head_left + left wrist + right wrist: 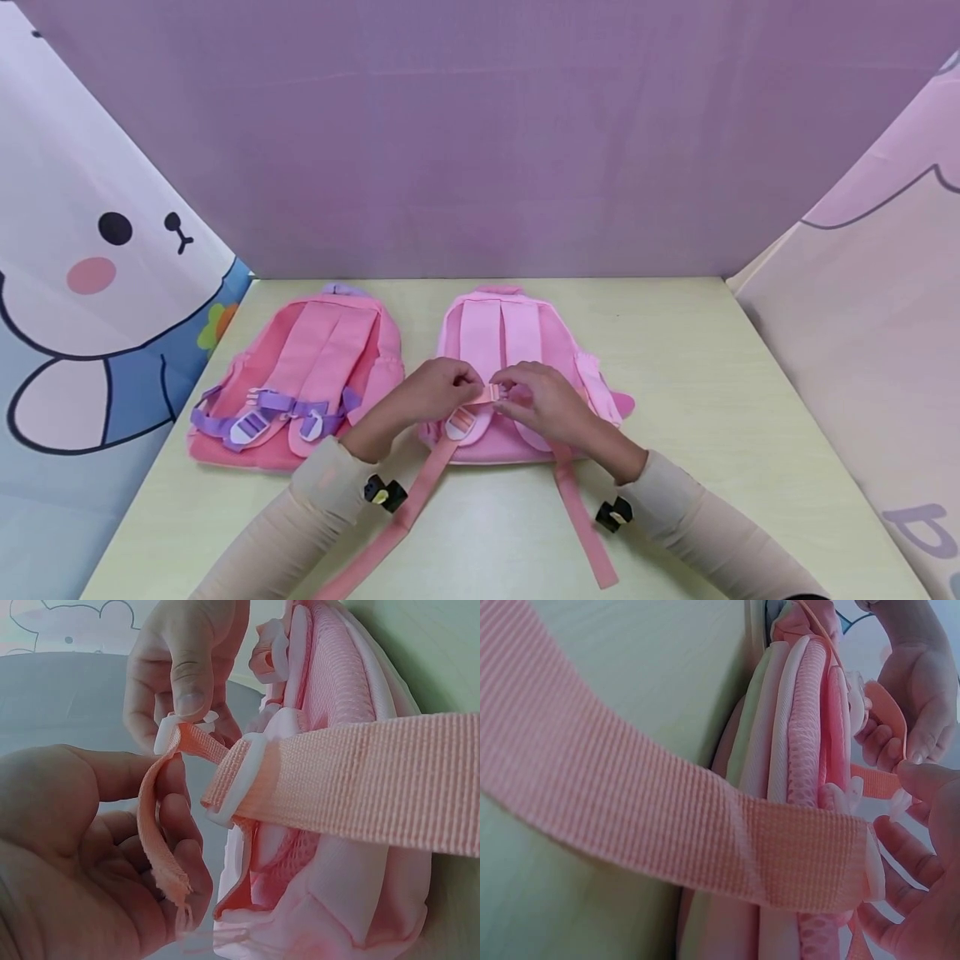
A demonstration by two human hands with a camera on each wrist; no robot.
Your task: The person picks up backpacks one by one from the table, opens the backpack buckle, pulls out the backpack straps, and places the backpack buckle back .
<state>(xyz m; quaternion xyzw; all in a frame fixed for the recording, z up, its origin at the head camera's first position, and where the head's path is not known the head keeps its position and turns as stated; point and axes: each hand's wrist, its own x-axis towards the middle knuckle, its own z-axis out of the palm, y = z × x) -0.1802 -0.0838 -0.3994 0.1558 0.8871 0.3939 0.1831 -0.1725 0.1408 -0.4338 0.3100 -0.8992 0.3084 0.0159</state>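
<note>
A light pink backpack (pixel 483 333) lies with its straps up in the middle of the table. My left hand (pixel 442 389) pinches the short peach webbing strap (pixel 154 825); its frayed end hangs by the fingers in the left wrist view. With thumb and fingertips, my right hand (pixel 543 400) holds the small white plastic buckle (pixel 169 735) that this strap threads through. Close by, a white strap adjuster (pixel 460 423) sits on the left shoulder strap, a wide peach webbing (pixel 367 780) running from it. The right shoulder strap's webbing (pixel 780 855) crosses the right wrist view.
Left of it lies a deeper pink backpack (pixel 330 333) with purple webbing (pixel 277 402) and white adjusters. Long peach strap tails (pixel 585 525) trail toward the table's near edge. A purple panel (pixel 480 142) stands behind the table (pixel 750 400), with printed cloth at both sides.
</note>
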